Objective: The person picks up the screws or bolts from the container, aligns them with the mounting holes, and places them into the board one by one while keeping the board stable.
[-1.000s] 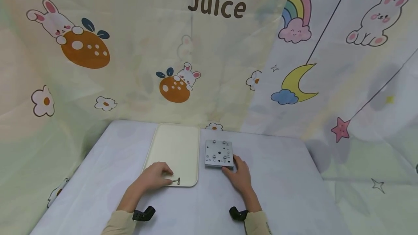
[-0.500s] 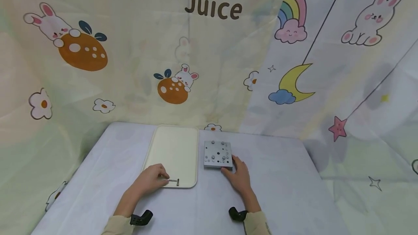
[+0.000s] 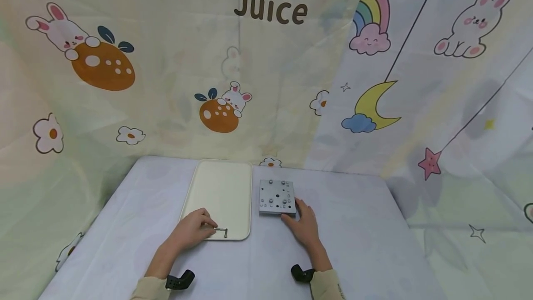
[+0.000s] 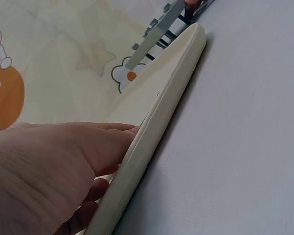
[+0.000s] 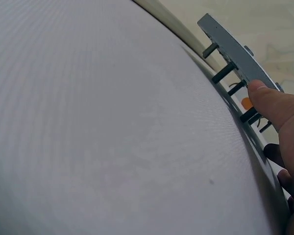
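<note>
In the head view, my left hand is over the near end of a cream tray. Its thumb and fingertips pinch a thin metal screw. A second small metal piece lies crosswise at its far end; whether they touch, I cannot tell. The tray's rim hides both in the left wrist view. My right hand holds a grey metal plate at its near right corner, thumb on the front edge. Holes and several bolt heads show on top. Several bolt shanks stick out below the plate in the right wrist view.
A white cloth covers the table. The plate stands just right of the tray. Behind the table hangs a printed curtain with rabbits and fruit. Black straps with cameras sit on both wrists.
My left thumb and fingertips have closed together on the screw, which has shifted slightly relative to the crosswise piece. My right hand stays on the plate. The head view has shifted slightly.
</note>
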`<action>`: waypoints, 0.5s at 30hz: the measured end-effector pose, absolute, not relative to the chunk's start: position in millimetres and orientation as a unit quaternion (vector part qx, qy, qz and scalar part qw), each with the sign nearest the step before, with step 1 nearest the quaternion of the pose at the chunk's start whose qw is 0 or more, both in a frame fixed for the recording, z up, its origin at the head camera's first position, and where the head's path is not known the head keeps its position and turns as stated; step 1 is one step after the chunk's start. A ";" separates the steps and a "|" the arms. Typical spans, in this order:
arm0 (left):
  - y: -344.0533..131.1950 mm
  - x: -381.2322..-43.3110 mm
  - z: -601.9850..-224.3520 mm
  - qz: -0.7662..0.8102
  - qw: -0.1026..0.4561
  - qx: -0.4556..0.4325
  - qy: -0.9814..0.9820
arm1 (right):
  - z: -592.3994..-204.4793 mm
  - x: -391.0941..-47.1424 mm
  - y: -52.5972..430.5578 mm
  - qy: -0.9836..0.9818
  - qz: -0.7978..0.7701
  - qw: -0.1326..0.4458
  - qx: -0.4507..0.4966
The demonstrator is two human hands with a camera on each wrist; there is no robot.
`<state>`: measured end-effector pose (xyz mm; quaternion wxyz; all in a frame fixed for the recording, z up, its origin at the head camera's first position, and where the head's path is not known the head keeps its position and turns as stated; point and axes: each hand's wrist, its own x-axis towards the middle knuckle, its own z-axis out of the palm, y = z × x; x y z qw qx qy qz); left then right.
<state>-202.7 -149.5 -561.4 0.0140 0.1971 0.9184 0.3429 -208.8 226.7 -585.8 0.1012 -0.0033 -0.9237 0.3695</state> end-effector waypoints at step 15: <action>-127.8 -225.7 -557.6 0.417 -0.008 0.225 0.881 | -586.1 -209.2 227.0 -0.922 0.372 0.105 -0.002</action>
